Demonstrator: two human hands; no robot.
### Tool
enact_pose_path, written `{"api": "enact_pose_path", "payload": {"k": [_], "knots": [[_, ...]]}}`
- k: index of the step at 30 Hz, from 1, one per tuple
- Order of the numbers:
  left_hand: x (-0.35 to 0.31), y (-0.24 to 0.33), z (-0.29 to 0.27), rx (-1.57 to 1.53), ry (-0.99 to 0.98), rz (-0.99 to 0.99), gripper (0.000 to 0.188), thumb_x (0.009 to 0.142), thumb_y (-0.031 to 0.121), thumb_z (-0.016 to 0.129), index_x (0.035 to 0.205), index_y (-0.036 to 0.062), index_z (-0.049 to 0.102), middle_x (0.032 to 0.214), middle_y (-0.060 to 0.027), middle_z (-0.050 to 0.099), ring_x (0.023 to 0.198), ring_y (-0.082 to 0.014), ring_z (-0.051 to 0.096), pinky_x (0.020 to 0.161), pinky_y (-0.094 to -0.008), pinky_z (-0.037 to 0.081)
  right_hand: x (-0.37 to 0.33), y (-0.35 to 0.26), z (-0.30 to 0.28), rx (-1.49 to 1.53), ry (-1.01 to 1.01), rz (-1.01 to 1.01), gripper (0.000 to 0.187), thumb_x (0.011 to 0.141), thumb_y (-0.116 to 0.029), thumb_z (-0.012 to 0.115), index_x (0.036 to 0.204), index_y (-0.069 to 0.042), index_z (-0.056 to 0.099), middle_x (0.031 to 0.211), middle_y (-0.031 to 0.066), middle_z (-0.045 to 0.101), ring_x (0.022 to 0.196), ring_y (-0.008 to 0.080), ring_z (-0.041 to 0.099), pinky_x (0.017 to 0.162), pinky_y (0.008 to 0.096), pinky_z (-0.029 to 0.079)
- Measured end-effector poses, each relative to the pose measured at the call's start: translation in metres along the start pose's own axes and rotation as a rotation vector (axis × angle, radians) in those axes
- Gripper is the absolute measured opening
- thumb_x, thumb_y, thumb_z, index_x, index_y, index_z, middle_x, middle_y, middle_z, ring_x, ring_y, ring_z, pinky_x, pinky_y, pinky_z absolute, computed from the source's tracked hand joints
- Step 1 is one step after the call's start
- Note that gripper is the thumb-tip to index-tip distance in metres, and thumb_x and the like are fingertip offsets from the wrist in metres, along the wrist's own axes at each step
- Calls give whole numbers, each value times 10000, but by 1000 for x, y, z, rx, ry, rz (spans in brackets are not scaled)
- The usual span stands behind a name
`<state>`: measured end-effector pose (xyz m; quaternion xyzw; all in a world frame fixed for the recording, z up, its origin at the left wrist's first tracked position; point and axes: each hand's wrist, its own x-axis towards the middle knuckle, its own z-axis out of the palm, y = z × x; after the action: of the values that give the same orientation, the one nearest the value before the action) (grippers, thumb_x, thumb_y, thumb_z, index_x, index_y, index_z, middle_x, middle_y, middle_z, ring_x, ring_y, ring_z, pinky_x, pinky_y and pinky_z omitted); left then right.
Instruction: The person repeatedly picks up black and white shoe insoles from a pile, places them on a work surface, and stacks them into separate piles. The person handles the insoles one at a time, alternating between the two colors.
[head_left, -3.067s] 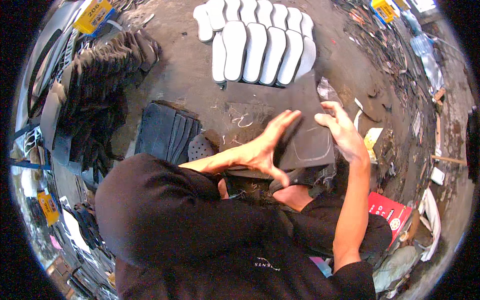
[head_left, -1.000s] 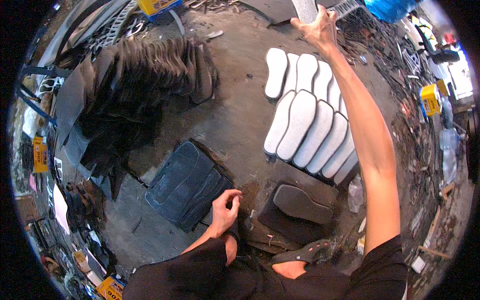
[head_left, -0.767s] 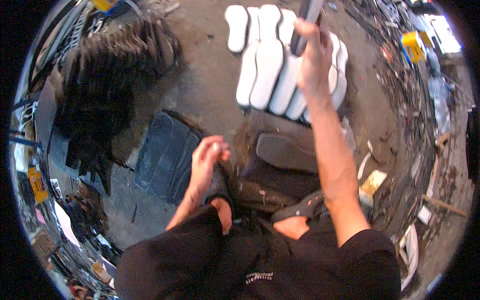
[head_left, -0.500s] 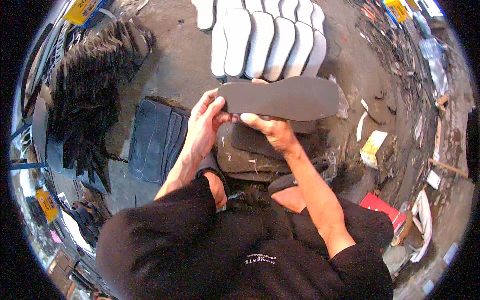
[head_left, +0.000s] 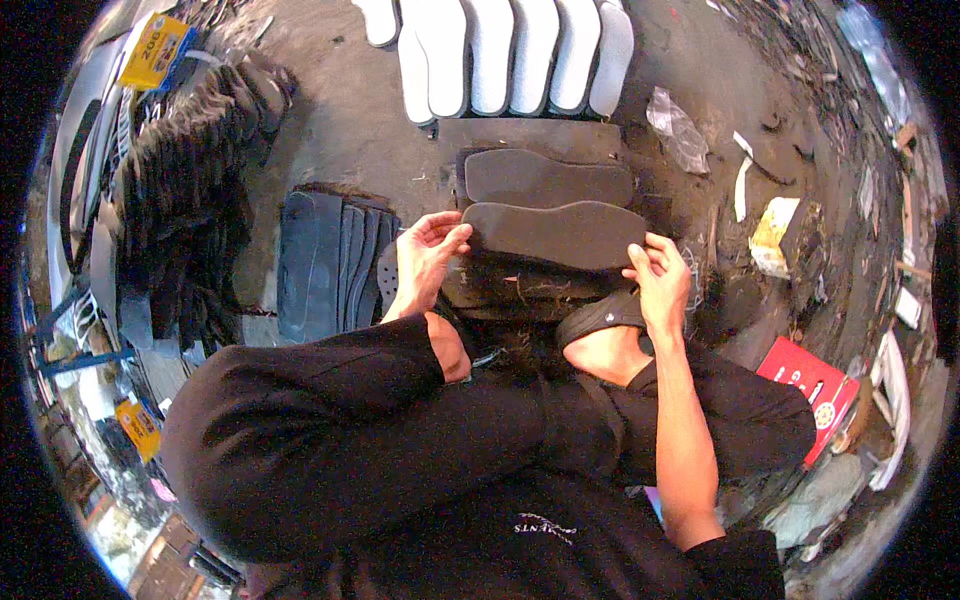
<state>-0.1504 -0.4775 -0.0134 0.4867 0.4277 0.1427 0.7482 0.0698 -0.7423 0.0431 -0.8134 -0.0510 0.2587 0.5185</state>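
Observation:
A dark grey-brown shoe sole (head_left: 555, 236) lies lengthwise across in front of me, its wider end to the right. The thumb and fingers of my left hand (head_left: 425, 260) pinch its left end. At its right end, the fingertips of my right hand (head_left: 662, 283) grip the edge. Just beyond it, a second dark sole (head_left: 548, 178) of the same shape rests on a low dark work surface (head_left: 585, 140), parallel to the first. How close the near sole is to that surface is hard to tell.
White soles (head_left: 490, 60) stand in a row at the far side. Stacked dark sole sheets (head_left: 310, 265) lie at the left, with a big heap of dark pieces (head_left: 185, 180) beyond. To the right are a clear plastic scrap (head_left: 678, 130), a yellowish wrapper (head_left: 771, 237) and a red box (head_left: 812, 385).
The held sole has come lower and nearer to me, uncovering the second sole. My right hand has shifted from its near edge to its right end; the left still holds the left end.

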Motion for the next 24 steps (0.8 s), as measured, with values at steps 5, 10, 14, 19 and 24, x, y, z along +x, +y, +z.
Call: {"api": "enact_pose_path", "payload": {"k": [5,10,14,19,24], "knots": [[-3,-10,-3,224,107,87,326,908,148,886,1165,-31,797,986,-60,803,840,-93,702,787,-258,569,1,15,5,-110,32,-15,415,1009,-125,753,1410,-68,661,987,108,780,783,159,755,714,305,596],[-11,-1,0,304,127,77,301,915,181,872,1120,-34,822,1018,-93,822,893,-120,728,849,-272,560,1,10,4,-106,18,-14,437,1006,-103,753,1430,-66,656,980,91,758,803,160,759,698,293,597],[-12,0,-1,337,125,64,285,920,177,869,1115,-26,825,1026,-95,823,900,-123,730,849,-272,559,1,8,6,-76,14,22,445,1000,-79,753,1433,-56,651,978,80,739,814,160,756,706,290,602],[-10,-12,-4,246,94,98,224,927,147,860,1081,-11,820,979,-62,810,864,-109,706,818,-275,553,2,6,1,-69,10,5,453,1002,-74,751,1442,-57,643,973,79,734,821,159,750,710,294,606],[-9,-19,-5,187,87,88,208,938,158,854,1065,-1,813,923,-33,794,835,-99,685,793,-274,540,3,9,1,-36,-20,-1,450,1008,-76,743,1445,-60,637,980,81,731,826,164,749,720,293,607]]}}
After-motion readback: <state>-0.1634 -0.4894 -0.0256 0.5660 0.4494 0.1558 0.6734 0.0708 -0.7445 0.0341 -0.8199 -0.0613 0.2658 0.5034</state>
